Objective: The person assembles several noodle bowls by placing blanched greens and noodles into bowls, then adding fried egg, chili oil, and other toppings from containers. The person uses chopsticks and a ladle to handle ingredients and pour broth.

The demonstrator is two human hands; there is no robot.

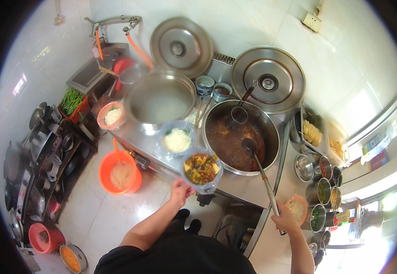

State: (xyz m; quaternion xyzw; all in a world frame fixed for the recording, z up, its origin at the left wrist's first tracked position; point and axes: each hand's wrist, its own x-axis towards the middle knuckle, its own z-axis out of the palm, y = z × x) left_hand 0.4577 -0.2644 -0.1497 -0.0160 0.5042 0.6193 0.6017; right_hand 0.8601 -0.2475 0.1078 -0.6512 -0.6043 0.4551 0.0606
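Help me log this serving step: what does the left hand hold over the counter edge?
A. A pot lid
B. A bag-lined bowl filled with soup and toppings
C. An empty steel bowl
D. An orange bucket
B: the left hand grips the bag-lined bowl, which holds brown broth with yellowish pieces, while the right hand holds the long ladle reaching into the big pot of red-brown soup.

Bright daylight on my feed, coming from the window (381, 201) at right, blown out there. Glare on the floor tiles (116, 210) and wall tiles (235, 18). Heavy fisheye bend, black vignette at corners. Slight softness at the rim.
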